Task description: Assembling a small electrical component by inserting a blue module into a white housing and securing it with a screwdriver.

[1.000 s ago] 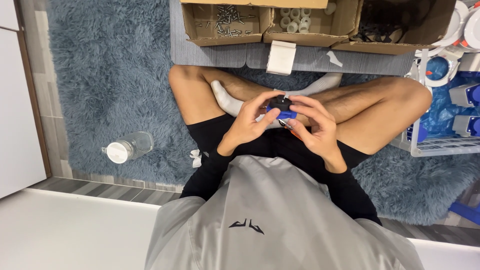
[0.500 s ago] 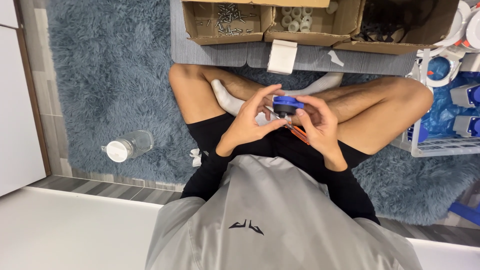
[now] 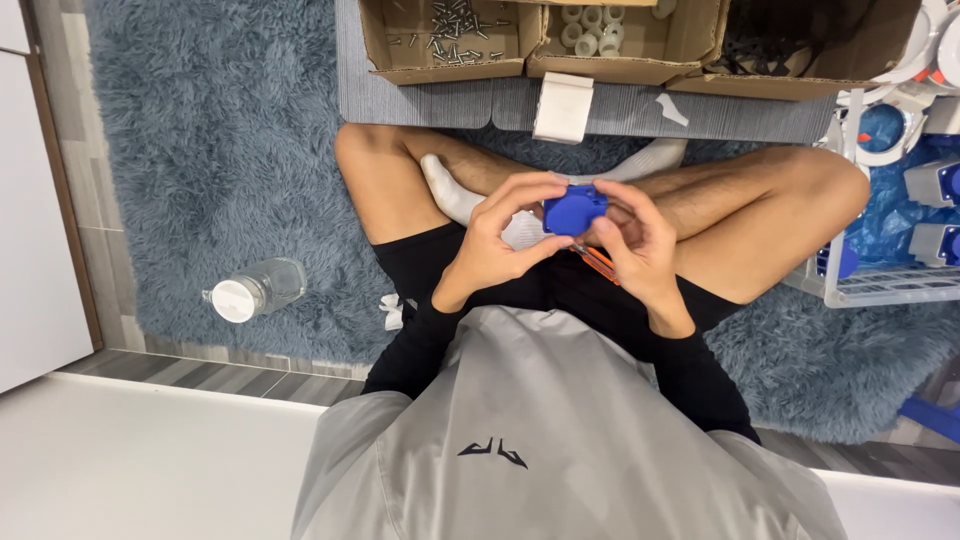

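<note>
Seated on blue rug, left hand and right hand both pinching blue plastic cap; keep grip even, part level

Between the fingers sits a bright blue plastic part; just below them an orange-handled tool; around, a shaggy grey-blue rug and brown cardboard boxes.

Orange tool, perhaps, mostly behind fingers

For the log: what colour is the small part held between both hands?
Blue part; the head view shows it.
</note>
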